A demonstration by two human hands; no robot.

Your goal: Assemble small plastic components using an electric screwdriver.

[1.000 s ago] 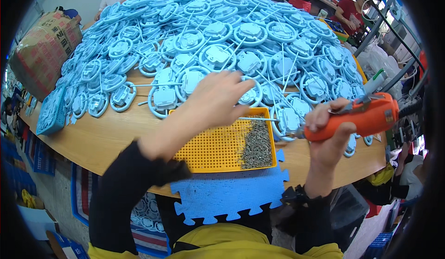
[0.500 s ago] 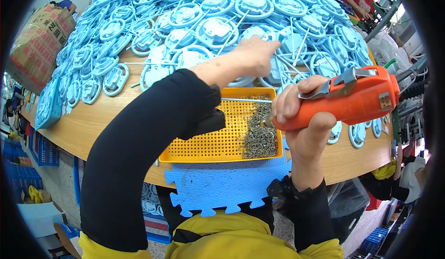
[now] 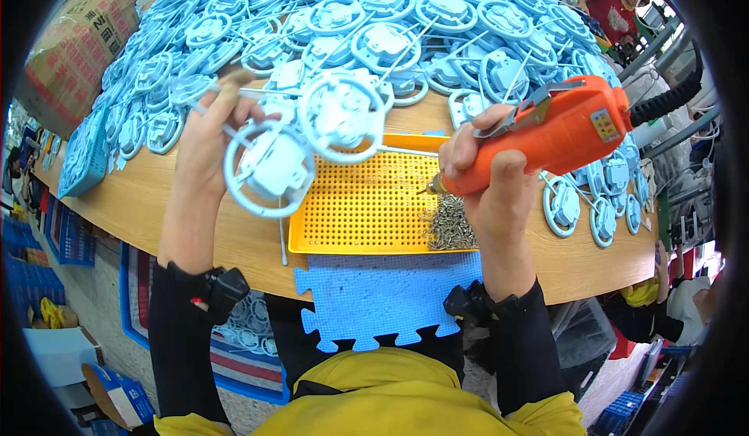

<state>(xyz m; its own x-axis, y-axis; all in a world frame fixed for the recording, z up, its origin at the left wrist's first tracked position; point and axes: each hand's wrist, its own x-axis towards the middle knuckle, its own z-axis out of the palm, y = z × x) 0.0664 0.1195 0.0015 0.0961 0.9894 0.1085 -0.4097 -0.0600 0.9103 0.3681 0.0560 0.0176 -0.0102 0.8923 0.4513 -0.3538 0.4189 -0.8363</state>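
Observation:
My left hand point(image 3: 207, 135) holds up a light blue plastic sprue with two ring-shaped wheel parts point(image 3: 304, 143) above the wooden table's front edge. My right hand point(image 3: 488, 174) grips an orange electric screwdriver point(image 3: 558, 135), its tip pointing left and down over a yellow perforated tray point(image 3: 351, 217). A heap of small metal screws point(image 3: 450, 225) lies in the tray's right corner, just under my right hand. A blue foam puzzle mat point(image 3: 382, 295) hangs over the table edge below the tray.
A large pile of the same light blue ring parts point(image 3: 390, 22) covers the far table. A cardboard box point(image 3: 74, 38) stands at the far left, blue crates point(image 3: 70, 233) below. A black coiled cable point(image 3: 671, 96) runs from the screwdriver. Another person point(image 3: 612, 3) sits at the far right.
My left hand has pulled back from the pile toward me, lifting a blue two-ring part up in front of the tray. My right hand with the screwdriver has stayed over the tray.

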